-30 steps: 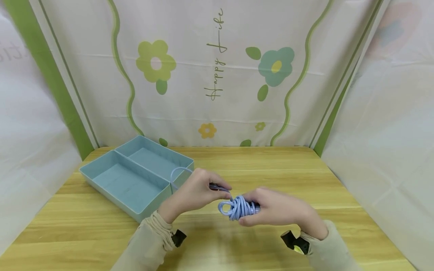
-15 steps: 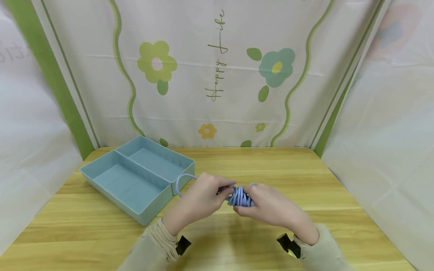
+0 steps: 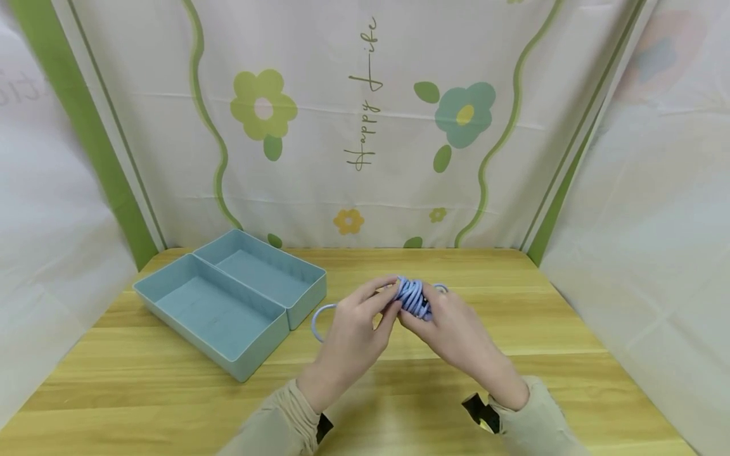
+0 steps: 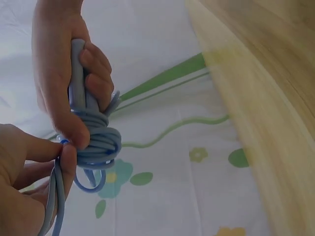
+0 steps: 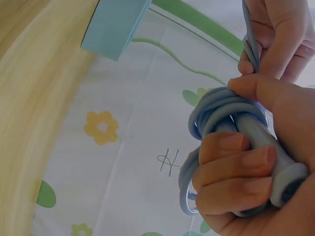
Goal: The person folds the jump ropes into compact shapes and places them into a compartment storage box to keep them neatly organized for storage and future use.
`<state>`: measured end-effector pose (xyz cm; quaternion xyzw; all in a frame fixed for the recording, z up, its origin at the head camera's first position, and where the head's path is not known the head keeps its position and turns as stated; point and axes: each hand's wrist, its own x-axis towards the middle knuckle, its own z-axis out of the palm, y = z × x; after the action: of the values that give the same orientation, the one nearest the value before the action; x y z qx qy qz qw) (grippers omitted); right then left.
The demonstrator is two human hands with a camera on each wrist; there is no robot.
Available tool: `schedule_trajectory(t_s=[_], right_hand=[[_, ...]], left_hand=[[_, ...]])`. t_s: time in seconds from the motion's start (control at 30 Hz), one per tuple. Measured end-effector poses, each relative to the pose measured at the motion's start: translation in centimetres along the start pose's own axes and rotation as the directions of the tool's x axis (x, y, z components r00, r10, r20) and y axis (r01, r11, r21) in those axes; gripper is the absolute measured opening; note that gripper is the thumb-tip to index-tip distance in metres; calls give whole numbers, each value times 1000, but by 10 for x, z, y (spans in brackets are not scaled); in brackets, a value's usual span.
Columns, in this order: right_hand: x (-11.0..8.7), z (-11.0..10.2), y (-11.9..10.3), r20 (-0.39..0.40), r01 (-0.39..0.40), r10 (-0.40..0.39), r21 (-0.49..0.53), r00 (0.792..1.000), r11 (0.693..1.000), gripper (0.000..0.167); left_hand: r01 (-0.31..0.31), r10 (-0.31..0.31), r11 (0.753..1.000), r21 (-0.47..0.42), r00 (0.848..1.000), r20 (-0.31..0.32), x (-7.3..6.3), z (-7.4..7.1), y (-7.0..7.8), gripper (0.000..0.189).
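Observation:
A light blue jump rope (image 3: 412, 296) is held up above the table, its cord wound in several turns around its handles (image 4: 78, 78). My right hand (image 3: 463, 332) grips the two handles, fingers curled round them, thumb against the coils (image 5: 226, 105). Close beside it on the left, my left hand (image 3: 355, 329) pinches a doubled length of cord (image 4: 58, 191) at the edge of the coils. A loop of cord (image 3: 315, 323) sticks out behind the left hand. Another small loop (image 4: 93, 186) hangs from the coils' end. Parts of the handles are hidden by my right fingers.
Two blue-green trays (image 3: 242, 367) stand side by side at the left of the wooden table (image 3: 513, 380). A white curtain (image 3: 319, 171) with printed flowers rises behind the table, and white cloth hangs at both sides.
Both hands have lifted the wound jump rope farther from me and drawn together. My left fingers have come up against the coils, and the coils have tilted.

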<state>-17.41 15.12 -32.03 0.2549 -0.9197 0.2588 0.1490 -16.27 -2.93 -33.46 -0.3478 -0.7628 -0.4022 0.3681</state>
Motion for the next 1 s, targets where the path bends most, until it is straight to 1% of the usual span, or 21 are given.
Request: schedule_trajectory(t_s=[0.1, 0.17, 0.23, 0.27, 0.37, 0.43, 0.5, 0.6, 0.7, 0.77, 0.83, 0.87, 0.93, 1.0], right_hand=[[0, 1, -1, -55, 16, -18, -20, 998, 1000, 33], [0, 3, -2, -89, 29, -32, -33, 996, 999, 34], [0, 5, -3, -126, 44, -49, -42, 991, 998, 35], [0, 5, -3, -147, 50, -56, -47, 988, 998, 36], [0, 6, -3, -207, 60, -70, -54, 976, 997, 37], [1, 5, -3, -235, 62, -75, -64, 969, 996, 38], [1, 4, -2, -245, 59, -75, -72, 967, 996, 40], [0, 3, 0, -228, 52, -69, -79, 971, 996, 45], [0, 1, 0, -193, 51, -63, -65, 979, 997, 47], [0, 0, 1, -160, 46, -46, -3, 986, 999, 45], [1, -2, 3, -127, 43, -32, 87, 991, 995, 40], [1, -3, 3, -110, 41, -25, 149, 994, 988, 37], [2, -5, 5, -80, 24, -3, 272, 997, 962, 33], [2, -7, 6, -67, 10, 14, 347, 998, 938, 29]], left_hand=[[25, -27, 999, -32, 998, -64, -1, 2, 3, 24], [51, -55, 997, -54, 994, -94, -1, 3, 6, 22], [87, -92, 995, -56, 990, -111, -1, 2, 10, 21], [106, -110, 994, -38, 987, -117, -1, 1, 12, 21], [154, -147, 987, 53, 981, -123, -1, -1, 19, 24], [163, -153, 983, 90, 982, -108, -1, -3, 21, 27], [139, -131, 987, 83, 987, -96, -1, -3, 22, 29], [73, -73, 997, 1, 994, -77, -1, -1, 18, 29], [0, -4, 998, -64, 997, -75, -1, 0, 14, 28], [-41, 33, 994, -101, 997, -75, 0, -1, 12, 28], [-75, 66, 989, -129, 995, -73, 2, -3, 10, 28], [-84, 74, 986, -147, 995, -72, 3, -4, 9, 28], [-93, 82, 979, -180, 994, -67, 5, -6, 8, 28], [-85, 74, 973, -215, 995, -61, 7, -7, 8, 27]])
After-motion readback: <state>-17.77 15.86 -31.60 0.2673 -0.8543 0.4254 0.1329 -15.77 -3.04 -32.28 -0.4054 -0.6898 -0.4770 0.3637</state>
